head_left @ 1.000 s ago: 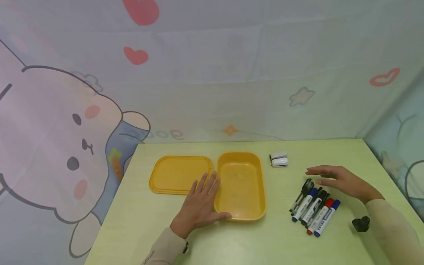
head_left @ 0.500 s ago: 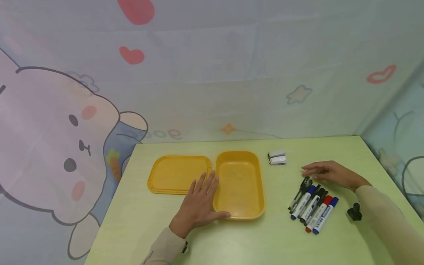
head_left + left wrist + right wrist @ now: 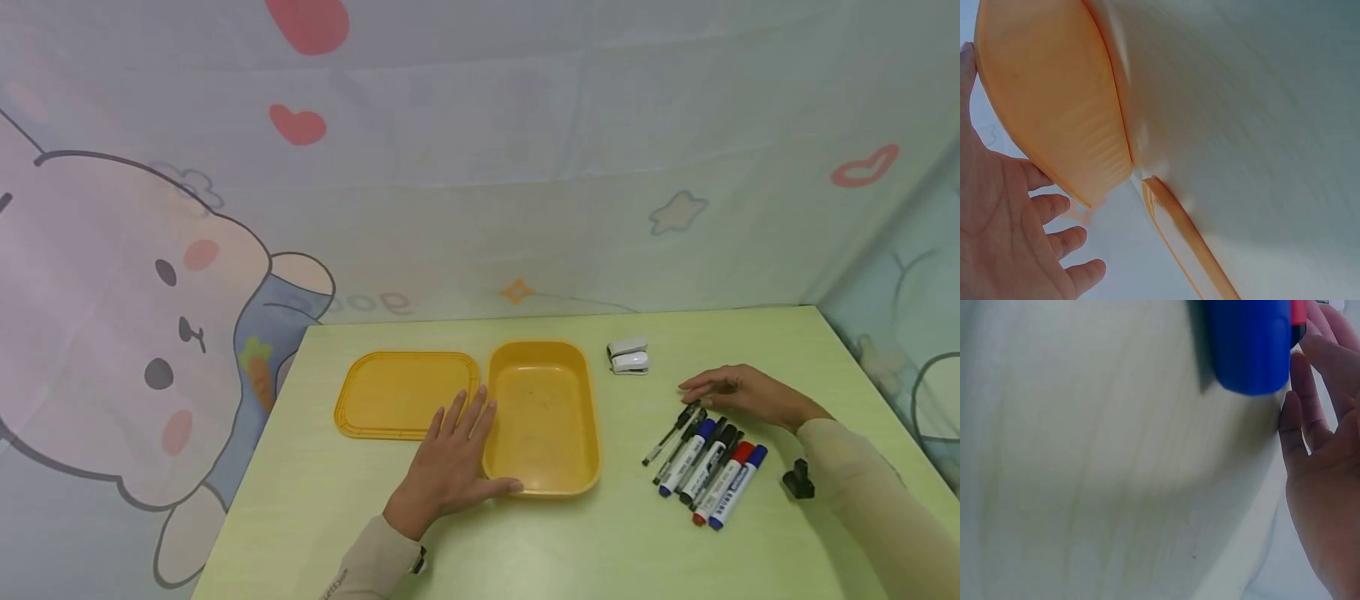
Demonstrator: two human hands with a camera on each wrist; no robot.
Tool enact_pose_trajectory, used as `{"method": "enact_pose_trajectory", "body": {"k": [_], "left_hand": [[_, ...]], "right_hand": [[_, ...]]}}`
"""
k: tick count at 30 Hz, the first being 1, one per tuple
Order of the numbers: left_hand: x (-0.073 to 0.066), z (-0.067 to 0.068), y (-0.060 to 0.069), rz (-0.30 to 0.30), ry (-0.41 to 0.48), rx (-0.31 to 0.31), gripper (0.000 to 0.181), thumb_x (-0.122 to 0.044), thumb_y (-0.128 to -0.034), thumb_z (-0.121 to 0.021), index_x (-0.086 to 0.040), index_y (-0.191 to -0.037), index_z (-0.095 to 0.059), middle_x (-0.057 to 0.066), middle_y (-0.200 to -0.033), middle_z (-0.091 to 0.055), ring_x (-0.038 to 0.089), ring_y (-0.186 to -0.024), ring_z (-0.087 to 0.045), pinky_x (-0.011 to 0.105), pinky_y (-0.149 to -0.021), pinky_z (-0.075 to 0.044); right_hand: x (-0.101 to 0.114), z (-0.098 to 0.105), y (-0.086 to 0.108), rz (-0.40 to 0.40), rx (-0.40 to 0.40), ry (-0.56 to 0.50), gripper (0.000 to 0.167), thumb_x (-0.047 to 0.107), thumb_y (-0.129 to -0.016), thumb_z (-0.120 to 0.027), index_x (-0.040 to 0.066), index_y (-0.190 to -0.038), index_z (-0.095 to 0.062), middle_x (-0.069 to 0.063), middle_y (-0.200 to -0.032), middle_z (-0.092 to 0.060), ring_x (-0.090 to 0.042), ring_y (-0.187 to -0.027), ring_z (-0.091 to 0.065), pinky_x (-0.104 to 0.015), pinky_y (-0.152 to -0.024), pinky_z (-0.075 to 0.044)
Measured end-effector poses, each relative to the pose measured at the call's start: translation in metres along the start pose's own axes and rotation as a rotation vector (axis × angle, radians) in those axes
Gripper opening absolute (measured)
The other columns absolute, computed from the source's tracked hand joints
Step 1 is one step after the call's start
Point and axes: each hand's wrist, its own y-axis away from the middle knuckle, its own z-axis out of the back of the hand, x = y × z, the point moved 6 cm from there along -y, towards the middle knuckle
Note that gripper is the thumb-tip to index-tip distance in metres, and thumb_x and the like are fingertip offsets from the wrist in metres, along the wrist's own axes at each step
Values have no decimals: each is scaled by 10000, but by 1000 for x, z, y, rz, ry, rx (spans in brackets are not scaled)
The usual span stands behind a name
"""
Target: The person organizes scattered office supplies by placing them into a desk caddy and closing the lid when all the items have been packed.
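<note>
Left hand (image 3: pixel 448 467) lies spread against the box (image 3: pixel 543 425), presumably steadying it; right hand (image 3: pixel 752 396), fingers bent, meets a pen (image 3: pixel 671 436), grip unclear.

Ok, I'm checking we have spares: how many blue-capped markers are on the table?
2. One, the right blue marker, lies right of the red marker; the other, the left blue marker, lies left of the black marker. I see no others.
</note>
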Motion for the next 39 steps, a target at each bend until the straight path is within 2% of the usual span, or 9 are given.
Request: {"method": "enact_pose_trajectory", "body": {"k": [6, 13, 21, 26, 32, 36, 39], "left_hand": [[0, 0, 0, 5, -2, 9, 1119, -877, -844, -429, -76, -1611, -282, 122, -1694, -192, 390, -1536, -224, 608, -1181, -277], [0, -1, 0, 5, 0, 9, 1117, -873, -845, -436, -76, -1612, -279, 122, -1696, -184, 397, -1535, -222, 608, -1180, -279], [0, -2, 1, 9, 22, 21, 1119, -873, -849, -427, -81, -1621, -251, 124, -1698, -173, 393, -1542, -200, 613, -1189, -253], [-1, 0, 0, 8, 21, 18, 1110, -861, -852, -447, -77, -1616, -265, 126, -1696, -182, 394, -1541, -207, 612, -1185, -265], [0, -1, 0, 5, 9, 15, 1109, -870, -850, -431, -79, -1612, -279, 132, -1692, -195, 400, -1535, -219, 611, -1177, -280], [-1, 0, 0, 4, 5, 18, 1111, -863, -849, -448, -76, -1613, -276, 126, -1694, -188, 393, -1538, -218, 610, -1180, -276], [-1, 0, 1, 5, -1, 25, 1112, -858, -847, -461, -79, -1616, -266, 118, -1698, -176, 382, -1543, -210, 601, -1187, -272]], "right_hand": [[3, 0, 0, -4, -27, 75, 360, 170, -1001, -653, 162, -1361, -656, -5, -1248, -724, -13, -1152, -616, -151, -939, -472], [11, 0, -1, 55, -29, 184, 293, 168, -991, -670, 204, -1280, -705, 27, -1207, -679, -84, -1089, -608, -160, -938, -457], [14, 2, 2, -22, -41, 196, 106, 186, -983, -682, 197, -1085, -710, 10, -1102, -646, -62, -992, -601, -193, -874, -504], [11, 5, 7, -70, -98, 122, 147, 218, -997, -665, 159, -1128, -697, -7, -1107, -693, -50, -993, -630, -203, -847, -522], [2, 11, 16, -149, -219, -18, 245, 299, -1016, -638, 136, -1189, -694, -54, -1136, -710, -134, -936, -644, -270, -770, -545], [1, 13, 23, -176, -232, -162, 345, 321, -1040, -595, 74, -1277, -638, -129, -1209, -700, -154, -1049, -688, -271, -864, -562], [2, 14, 25, -158, -223, -231, 371, 286, -1058, -566, 22, -1318, -593, -182, -1232, -690, -191, -1114, -693, -267, -919, -556]]}}
